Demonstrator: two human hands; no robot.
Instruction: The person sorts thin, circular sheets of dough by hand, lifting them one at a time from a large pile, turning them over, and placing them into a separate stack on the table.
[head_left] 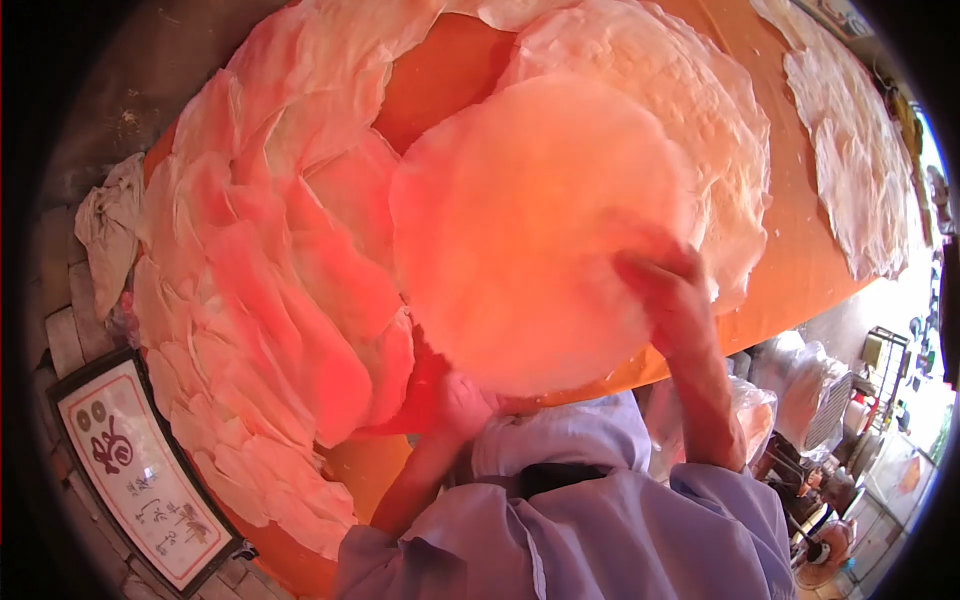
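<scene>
A round translucent sheet fills the centre of the frame, held up over an orange table. The right hand clamps its lower right edge, fingers spread on the near face. The left hand meets the sheet's lower rim at centre bottom; its grip is probably closed on the edge, though the sheet hides the fingers. The hands are apart. Overlapping pinkish sheets lie across the left of the table, with paler ones at upper right. A framed picture lies at lower left, beside a crumpled cloth.
</scene>
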